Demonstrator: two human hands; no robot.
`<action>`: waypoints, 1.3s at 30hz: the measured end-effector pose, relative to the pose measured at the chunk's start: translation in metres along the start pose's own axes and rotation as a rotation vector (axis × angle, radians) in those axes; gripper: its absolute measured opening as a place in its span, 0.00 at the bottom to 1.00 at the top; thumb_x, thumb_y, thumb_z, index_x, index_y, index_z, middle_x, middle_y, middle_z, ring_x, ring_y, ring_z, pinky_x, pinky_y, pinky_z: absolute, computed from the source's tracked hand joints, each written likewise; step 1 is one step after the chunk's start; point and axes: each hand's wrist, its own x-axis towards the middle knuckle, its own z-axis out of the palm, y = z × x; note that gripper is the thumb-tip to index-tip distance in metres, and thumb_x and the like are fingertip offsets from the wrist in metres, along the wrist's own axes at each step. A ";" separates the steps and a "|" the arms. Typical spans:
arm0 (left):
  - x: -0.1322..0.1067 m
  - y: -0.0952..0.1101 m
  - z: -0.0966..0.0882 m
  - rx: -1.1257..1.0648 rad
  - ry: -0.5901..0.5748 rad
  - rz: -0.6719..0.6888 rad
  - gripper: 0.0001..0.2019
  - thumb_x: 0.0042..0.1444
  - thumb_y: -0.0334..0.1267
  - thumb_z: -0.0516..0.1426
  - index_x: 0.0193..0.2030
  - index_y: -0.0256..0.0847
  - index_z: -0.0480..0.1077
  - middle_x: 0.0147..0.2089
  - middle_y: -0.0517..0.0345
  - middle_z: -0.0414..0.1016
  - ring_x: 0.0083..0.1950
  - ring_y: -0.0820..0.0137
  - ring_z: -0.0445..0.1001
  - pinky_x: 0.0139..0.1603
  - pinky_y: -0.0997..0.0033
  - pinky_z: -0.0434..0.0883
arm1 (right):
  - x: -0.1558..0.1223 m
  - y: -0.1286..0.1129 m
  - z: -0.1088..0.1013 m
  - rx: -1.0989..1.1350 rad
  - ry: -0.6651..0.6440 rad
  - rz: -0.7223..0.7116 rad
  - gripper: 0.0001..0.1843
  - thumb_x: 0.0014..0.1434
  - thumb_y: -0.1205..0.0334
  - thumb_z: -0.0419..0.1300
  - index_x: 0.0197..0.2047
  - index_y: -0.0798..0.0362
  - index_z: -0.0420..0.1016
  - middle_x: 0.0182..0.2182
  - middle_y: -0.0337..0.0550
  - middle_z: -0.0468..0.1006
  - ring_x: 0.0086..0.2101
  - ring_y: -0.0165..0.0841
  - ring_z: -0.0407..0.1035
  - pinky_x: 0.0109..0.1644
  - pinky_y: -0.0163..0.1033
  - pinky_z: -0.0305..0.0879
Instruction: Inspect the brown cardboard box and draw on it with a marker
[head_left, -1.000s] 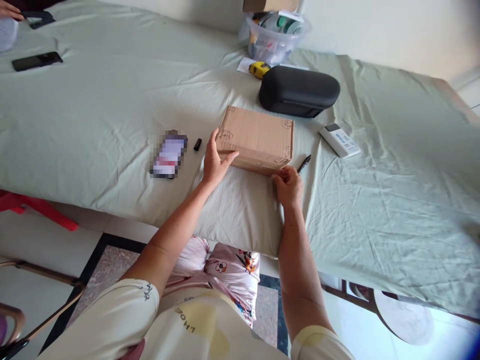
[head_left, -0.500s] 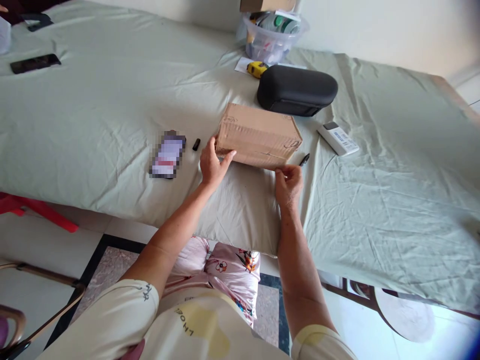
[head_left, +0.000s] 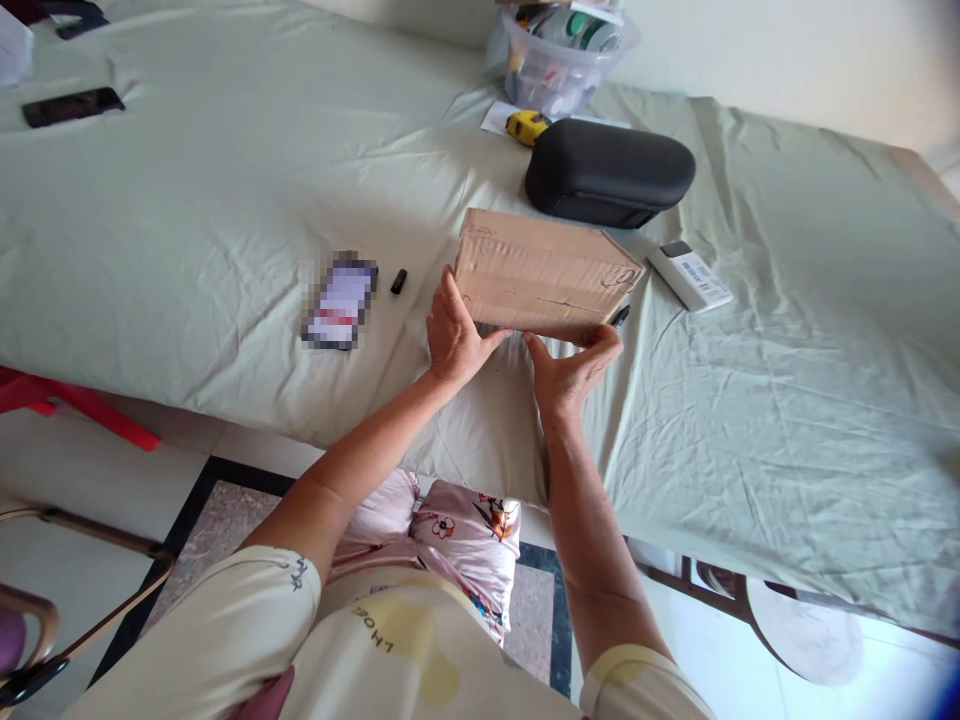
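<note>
A brown cardboard box is tilted up over the cloth-covered table, its near lower edge raised toward me. My left hand grips its left end, fingers along the side and thumb under the near edge. My right hand holds the near edge at the right, its thumb pointing toward the left thumb and its fingers partly hidden below the box. A black pen shows just beyond the right hand. Left of the box lie a small black pen cap and a phone with a lit, blurred screen.
Behind the box sit a black hard case and a yellow tape measure. A white-and-grey device lies to the right. A clear plastic tub of items stands by the wall. Another dark phone rests far left.
The box has tipped further, showing more of its near face, and shifted slightly right. My right hand has moved its thumb inward along the lower edge, and the left thumb has slid beneath.
</note>
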 end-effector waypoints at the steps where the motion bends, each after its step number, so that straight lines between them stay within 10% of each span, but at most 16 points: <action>1: 0.000 0.001 0.000 -0.001 0.001 -0.001 0.73 0.50 0.57 0.75 0.82 0.44 0.23 0.83 0.23 0.48 0.83 0.36 0.55 0.80 0.34 0.61 | 0.000 -0.001 0.000 0.001 0.008 0.004 0.44 0.45 0.46 0.79 0.56 0.46 0.58 0.49 0.45 0.65 0.49 0.43 0.67 0.59 0.60 0.71; 20: 0.018 -0.024 -0.012 -0.104 0.019 0.117 0.51 0.64 0.68 0.60 0.83 0.55 0.39 0.77 0.40 0.64 0.77 0.50 0.68 0.74 0.45 0.71 | 0.022 0.030 -0.010 0.315 0.074 -0.070 0.20 0.64 0.48 0.61 0.55 0.48 0.76 0.44 0.42 0.74 0.43 0.36 0.76 0.52 0.52 0.79; 28: 0.024 -0.017 -0.031 -0.109 0.126 0.106 0.30 0.73 0.66 0.47 0.67 0.48 0.69 0.58 0.47 0.79 0.61 0.61 0.80 0.63 0.57 0.78 | 0.028 0.024 -0.020 0.324 0.218 -0.012 0.27 0.68 0.32 0.56 0.48 0.47 0.78 0.31 0.38 0.71 0.27 0.31 0.69 0.34 0.43 0.74; 33: 0.027 -0.022 -0.029 -0.184 0.139 -0.002 0.28 0.75 0.64 0.44 0.54 0.44 0.73 0.53 0.47 0.81 0.56 0.63 0.81 0.58 0.61 0.79 | 0.030 0.026 -0.017 0.385 0.035 0.077 0.21 0.64 0.37 0.60 0.40 0.48 0.72 0.27 0.35 0.69 0.26 0.30 0.66 0.31 0.38 0.66; 39: 0.028 -0.037 -0.019 -0.115 0.002 -0.179 0.05 0.74 0.38 0.55 0.48 0.42 0.71 0.48 0.48 0.82 0.53 0.61 0.82 0.61 0.56 0.78 | 0.026 0.023 -0.017 0.149 -0.190 0.226 0.07 0.58 0.56 0.60 0.39 0.49 0.71 0.31 0.38 0.76 0.31 0.33 0.72 0.38 0.41 0.70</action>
